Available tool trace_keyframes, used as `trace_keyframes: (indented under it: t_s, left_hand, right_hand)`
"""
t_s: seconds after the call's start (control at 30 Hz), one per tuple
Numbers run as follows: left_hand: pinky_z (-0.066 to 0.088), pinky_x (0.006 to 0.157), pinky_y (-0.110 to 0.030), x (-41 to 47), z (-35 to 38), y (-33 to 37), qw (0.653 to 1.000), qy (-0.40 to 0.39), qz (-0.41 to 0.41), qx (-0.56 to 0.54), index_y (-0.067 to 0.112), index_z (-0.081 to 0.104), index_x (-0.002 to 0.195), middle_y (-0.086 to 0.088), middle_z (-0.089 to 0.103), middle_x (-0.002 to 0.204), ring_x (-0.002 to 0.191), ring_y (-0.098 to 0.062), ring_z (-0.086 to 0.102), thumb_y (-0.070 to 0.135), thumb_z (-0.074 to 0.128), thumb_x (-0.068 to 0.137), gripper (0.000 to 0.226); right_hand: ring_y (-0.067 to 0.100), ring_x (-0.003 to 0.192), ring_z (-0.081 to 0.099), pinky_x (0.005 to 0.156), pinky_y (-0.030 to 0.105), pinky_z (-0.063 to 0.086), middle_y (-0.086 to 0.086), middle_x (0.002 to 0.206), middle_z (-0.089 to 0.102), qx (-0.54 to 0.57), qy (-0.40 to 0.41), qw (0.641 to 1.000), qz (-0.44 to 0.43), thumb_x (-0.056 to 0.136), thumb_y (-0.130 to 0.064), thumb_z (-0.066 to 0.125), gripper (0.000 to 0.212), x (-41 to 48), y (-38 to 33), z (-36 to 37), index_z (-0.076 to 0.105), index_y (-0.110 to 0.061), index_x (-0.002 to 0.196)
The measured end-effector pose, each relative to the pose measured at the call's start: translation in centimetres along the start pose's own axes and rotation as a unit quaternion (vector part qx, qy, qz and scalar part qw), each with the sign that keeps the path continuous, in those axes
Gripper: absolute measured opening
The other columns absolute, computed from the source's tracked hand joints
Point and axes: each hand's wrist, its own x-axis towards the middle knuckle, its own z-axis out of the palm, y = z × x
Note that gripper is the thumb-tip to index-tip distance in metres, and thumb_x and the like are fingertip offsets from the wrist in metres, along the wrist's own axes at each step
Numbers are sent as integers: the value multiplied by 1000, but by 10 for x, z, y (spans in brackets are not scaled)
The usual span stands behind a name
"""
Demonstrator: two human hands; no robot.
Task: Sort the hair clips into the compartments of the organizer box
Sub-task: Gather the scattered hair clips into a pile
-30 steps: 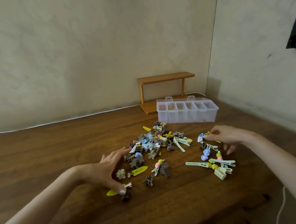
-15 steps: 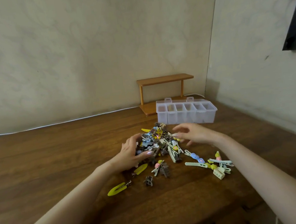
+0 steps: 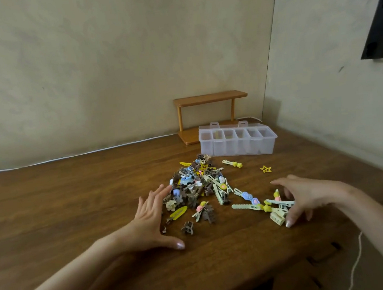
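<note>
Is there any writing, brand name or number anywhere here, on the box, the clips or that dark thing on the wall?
No readable text.
The organizer box is plain translucent plastic, no label showing.
The hair clips show shapes and colours, no lettering that I can make out.
The dark object on the wall is blurred; no mark legible.

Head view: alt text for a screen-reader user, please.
Two bare hands flank a pile of colourful hair clips on a wooden table: the left hand rests open at its edge, the right hand arches over pale green clips. A clear organizer box stands behind.
</note>
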Motion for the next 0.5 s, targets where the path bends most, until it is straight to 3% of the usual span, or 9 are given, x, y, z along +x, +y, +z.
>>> trace_keyframes:
  t_s: [0.13,0.3,0.43,0.5]
  left_hand:
    - [-15,113,-42,16,10,12,997,75,-14,-13,33,-13,144,2,-19,155,141,-25,-21,97,42,31,141]
    - [-4,116,-46,38,15,22,991,122,-28,-55,27,-4,146,-5,-9,157,143,-29,-11,95,40,36,137]
    - [20,116,-48,49,11,27,976,161,-40,-142,22,13,143,-6,15,153,141,-24,16,70,57,65,102]
    - [28,113,-45,51,3,22,964,164,-39,-208,22,16,143,-4,21,151,138,-21,25,62,53,71,90]
  right_hand:
    - [19,92,59,56,20,54,-5,113,33,22,33,999,-31,64,-16,86,96,10,-28,13,32,-19,143]
    - [17,81,61,57,22,56,-3,107,44,102,84,987,-93,67,-6,83,82,32,-60,28,42,-16,137]
    - [18,85,68,67,24,56,4,111,56,204,36,965,-162,72,-3,78,70,35,-63,21,47,-19,132]
    - [16,88,68,71,24,56,3,109,60,225,88,956,-166,78,-12,75,54,34,-54,10,52,-20,126]
